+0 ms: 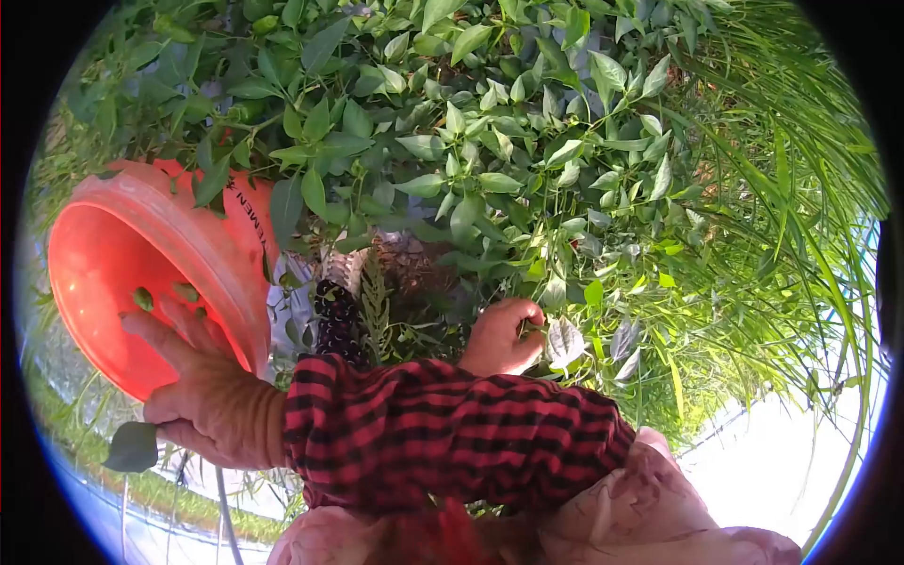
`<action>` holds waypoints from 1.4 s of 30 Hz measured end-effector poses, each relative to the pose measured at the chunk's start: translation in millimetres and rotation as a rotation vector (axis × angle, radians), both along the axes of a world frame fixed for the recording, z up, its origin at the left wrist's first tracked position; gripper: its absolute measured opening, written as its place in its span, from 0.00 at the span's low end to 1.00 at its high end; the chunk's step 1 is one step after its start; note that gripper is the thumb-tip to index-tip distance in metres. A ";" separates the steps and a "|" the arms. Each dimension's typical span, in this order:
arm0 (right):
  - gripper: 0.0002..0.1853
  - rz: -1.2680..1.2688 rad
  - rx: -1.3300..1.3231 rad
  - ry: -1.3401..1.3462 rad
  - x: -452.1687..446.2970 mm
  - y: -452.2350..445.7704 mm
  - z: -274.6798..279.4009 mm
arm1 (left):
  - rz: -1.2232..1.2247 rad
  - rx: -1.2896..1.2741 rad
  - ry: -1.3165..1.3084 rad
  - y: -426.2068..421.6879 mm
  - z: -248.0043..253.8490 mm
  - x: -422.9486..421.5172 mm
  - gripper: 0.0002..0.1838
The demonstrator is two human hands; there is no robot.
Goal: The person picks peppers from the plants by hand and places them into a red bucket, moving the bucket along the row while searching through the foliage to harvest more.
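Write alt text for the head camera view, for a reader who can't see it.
A person's right hand, fingers spread, reaches into a tipped red bucket with small green items inside, while the left hand is curled beside leafy plants. A red-and-black striped sleeve crosses the foreground; long grass grows at right.

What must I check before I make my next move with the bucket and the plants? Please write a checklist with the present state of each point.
1. Bucket mouth reachable: ok, one hand is at it, fingers spread.
2. Bucket standing firmly: cannot tell, its base is hidden.
3. Green pieces inside the bucket's mouth: ok, at least two show there.
4. Bucket wall free of foliage: not ok, leaves overlap its outer side.
5. Other hand among the plants with nothing in it: cannot tell, its fingers are curled and partly hidden.
6. Forearms uncrossed: cannot tell, the striped sleeve hides the other arm.
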State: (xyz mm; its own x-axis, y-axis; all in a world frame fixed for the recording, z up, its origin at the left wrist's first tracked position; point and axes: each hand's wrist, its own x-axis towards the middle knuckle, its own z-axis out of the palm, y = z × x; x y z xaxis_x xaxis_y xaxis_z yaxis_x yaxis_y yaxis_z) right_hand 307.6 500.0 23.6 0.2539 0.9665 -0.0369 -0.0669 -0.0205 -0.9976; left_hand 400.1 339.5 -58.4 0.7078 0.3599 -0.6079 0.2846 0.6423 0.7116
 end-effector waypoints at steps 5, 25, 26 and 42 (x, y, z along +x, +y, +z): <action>0.08 0.206 -0.406 0.860 113.3 -25.5 4.4 | -0.277 0.410 -0.222 -7.4 -17.4 -1.6 0.10; 0.29 -0.009 -1.585 -0.045 303.0 -261.6 -155.2 | 0.267 0.100 0.167 54.6 -30.3 -32.7 0.12; 0.30 -0.204 -1.493 0.061 300.2 -267.5 -163.6 | 0.258 0.104 0.175 56.2 -27.9 -32.1 0.12; 0.17 0.354 -1.109 -0.330 338.7 -285.1 -162.9 | 0.209 -0.528 0.291 53.3 -28.5 -17.9 0.14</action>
State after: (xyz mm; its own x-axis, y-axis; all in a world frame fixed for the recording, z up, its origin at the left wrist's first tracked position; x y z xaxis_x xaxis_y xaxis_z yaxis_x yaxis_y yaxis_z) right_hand 646.3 214.9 -139.3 0.1348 0.4681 -0.8733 0.3698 -0.8415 -0.3940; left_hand 382.2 392.8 -86.9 0.4345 0.0713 -0.8978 0.2496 0.9483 0.1961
